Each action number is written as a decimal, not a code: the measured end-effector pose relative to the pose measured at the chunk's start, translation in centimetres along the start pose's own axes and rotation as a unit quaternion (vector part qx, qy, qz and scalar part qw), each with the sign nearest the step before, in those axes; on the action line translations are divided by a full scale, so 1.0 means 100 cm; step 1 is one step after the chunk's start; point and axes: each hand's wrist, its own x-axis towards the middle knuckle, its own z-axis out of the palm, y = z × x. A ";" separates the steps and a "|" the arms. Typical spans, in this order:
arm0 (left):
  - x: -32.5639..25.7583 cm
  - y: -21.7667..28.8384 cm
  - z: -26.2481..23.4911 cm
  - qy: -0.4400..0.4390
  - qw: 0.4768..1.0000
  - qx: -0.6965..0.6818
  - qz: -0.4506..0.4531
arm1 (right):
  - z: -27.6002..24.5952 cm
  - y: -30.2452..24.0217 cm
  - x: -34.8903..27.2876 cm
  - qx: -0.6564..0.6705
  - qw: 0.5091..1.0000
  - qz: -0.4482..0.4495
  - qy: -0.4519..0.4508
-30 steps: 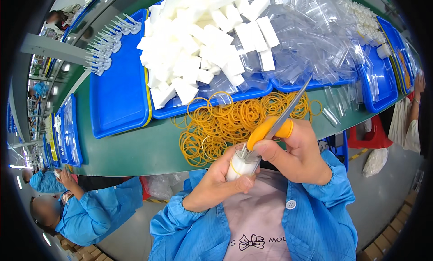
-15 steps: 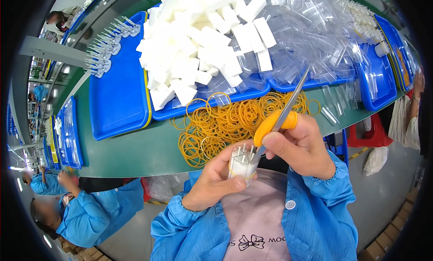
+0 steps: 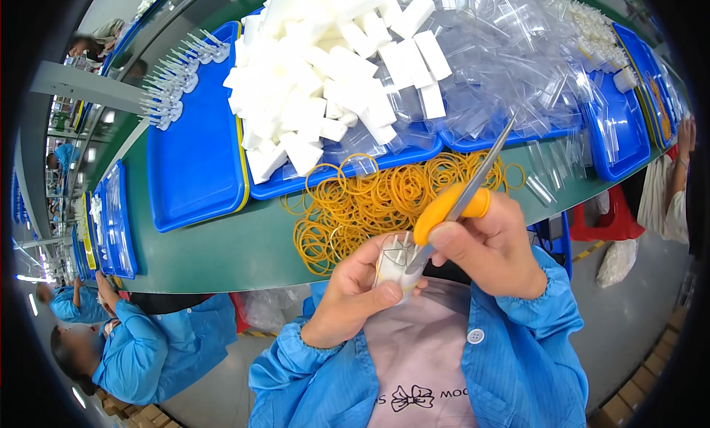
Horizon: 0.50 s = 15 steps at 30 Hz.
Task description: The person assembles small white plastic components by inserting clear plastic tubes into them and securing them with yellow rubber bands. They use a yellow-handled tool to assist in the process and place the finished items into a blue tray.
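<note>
"Two bare hands in view. Landmark: the loose pile of thin yellow rubber bands (image 3: 399, 184). Go."

"Left hand (image 3: 347, 298), near side of the pile: fingers and thumb wrapped round a white cylindrical piece in a clear plastic sleeve (image 3: 391, 267), thin white rods at its top end."

"So the piece sits where?"

"In that hand, just nearer the wearer than the pile."

"Right hand (image 3: 503, 254)?"

"Near side, to the right. Thumb and fingers pinching a slim, pointed silver metal tool (image 3: 484, 168); orange-yellow rubber finger cover (image 3: 442, 210) on one finger. Tool's lower end at the piece's rim; exact contact, can't tell."

"Rest?"

"Beyond the pile, heaped white foam-like blocks (image 3: 325, 73); beyond and right, clear flat plastic sleeves (image 3: 510, 65). Left, blue plastic tray (image 3: 194, 162). Green surface (image 3: 214, 258) underneath."
</note>
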 end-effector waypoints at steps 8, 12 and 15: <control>0.002 -0.010 -0.001 0.057 0.990 0.099 0.081 | -0.002 -0.005 0.002 -0.236 0.964 -0.115 -0.037; -0.004 0.005 0.002 0.006 1.000 0.003 0.012 | 0.000 -0.006 -0.006 0.053 0.997 -0.009 0.062; 0.000 0.005 0.004 -0.026 0.999 -0.019 0.002 | -0.007 -0.010 -0.004 0.015 0.999 -0.022 0.040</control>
